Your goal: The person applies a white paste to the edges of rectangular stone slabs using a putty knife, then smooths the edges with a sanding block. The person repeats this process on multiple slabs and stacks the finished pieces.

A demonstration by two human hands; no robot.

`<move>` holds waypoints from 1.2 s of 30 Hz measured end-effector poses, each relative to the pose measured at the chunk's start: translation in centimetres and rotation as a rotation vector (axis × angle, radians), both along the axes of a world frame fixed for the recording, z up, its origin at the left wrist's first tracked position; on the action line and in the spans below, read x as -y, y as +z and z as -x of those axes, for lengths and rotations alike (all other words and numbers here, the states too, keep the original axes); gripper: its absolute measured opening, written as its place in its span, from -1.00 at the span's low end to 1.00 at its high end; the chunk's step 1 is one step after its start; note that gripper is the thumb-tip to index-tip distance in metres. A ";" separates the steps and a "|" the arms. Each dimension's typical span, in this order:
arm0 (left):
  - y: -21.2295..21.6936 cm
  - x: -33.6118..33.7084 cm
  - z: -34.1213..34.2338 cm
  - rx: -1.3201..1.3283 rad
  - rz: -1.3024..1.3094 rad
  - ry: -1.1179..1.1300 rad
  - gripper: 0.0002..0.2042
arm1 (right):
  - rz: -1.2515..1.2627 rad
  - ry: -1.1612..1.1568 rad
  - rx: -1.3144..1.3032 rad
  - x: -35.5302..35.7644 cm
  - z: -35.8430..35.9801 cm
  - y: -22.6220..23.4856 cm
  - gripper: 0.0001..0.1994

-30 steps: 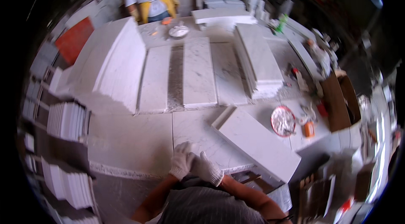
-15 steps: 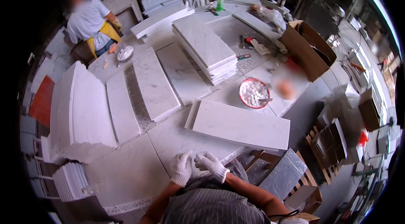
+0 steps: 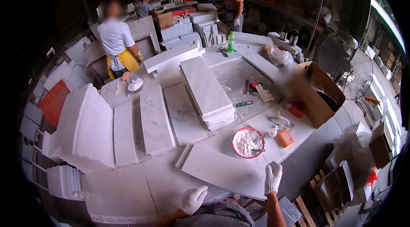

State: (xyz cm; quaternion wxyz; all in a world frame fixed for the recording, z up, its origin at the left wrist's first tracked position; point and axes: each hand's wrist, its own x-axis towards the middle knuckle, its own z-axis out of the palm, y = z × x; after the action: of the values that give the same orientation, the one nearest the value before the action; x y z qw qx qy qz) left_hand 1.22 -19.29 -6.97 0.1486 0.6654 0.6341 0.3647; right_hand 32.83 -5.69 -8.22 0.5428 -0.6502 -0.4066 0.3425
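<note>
A long white marble slab [image 3: 226, 173] lies near the table's front edge, a second slab edge showing under its left end. My right hand [image 3: 272, 178], in a white knitted glove, is at the slab's right end, thumb on the near side and fingers bent around that end. My left hand [image 3: 194, 200], gloved the same way, hovers in front of the slab's near edge. Its fingers are loosely bent, and nothing shows in them. Just beyond the slab stands a red-rimmed bowl [image 3: 248, 142] of white paste with a scraper in it.
Stacked marble slabs [image 3: 207, 86] and single slabs [image 3: 156, 118] cover the table's middle. An orange box [image 3: 285, 138], a cloth glove [image 3: 282, 121] and an open cardboard box [image 3: 320, 92] are at right. A green bottle [image 3: 231, 42] stands farther back. Co-workers [image 3: 115, 41] stand beyond the table.
My hands have moved apart: the right went to the slab's right end, the left stayed low in front. The head view has tilted up, bringing another person at the back into sight.
</note>
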 end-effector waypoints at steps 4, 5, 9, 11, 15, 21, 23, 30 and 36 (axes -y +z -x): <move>1.6 -3.8 -6.5 0.019 -0.021 0.012 -0.83 | 0.014 0.005 0.332 -4.9 -4.2 -0.5 -0.59; 2.0 -5.1 -8.1 0.031 -0.014 -0.005 -0.83 | 0.003 0.028 0.508 -6.4 -5.4 0.0 -0.55; 3.1 -6.8 -12.3 -0.022 0.003 -0.049 -0.85 | -0.089 0.103 0.820 -11.7 -7.7 -0.2 -0.42; 3.1 -6.7 -13.0 -0.041 0.055 -0.065 -0.84 | -0.064 0.125 0.926 -14.5 -8.9 -1.4 -0.39; 5.5 -7.1 -14.6 -0.074 0.049 0.080 -0.83 | -0.103 0.144 1.014 -18.7 -8.5 -4.5 -0.39; 6.1 -7.8 -15.2 -0.065 0.050 0.125 -0.87 | -0.124 0.074 1.038 -22.3 -8.6 -7.6 -0.48; 5.5 -7.8 -15.5 -0.102 0.009 0.130 -0.85 | -0.238 0.122 0.998 -22.8 -8.4 -7.2 -0.56; 4.6 -6.3 -14.9 0.029 0.028 0.095 -0.80 | -0.335 0.128 0.752 -18.5 -7.0 2.3 -0.48; 7.1 -9.8 -16.2 0.081 0.164 0.047 -0.41 | -0.156 0.626 0.162 -8.5 -2.6 8.0 -0.51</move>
State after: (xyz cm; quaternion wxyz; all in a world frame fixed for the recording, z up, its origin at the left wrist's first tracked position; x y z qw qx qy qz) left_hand 17.44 -9.53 0.09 0.2197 0.6205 0.6708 0.3417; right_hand 35.39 2.83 -0.20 0.4251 -0.4754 -0.6536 0.4076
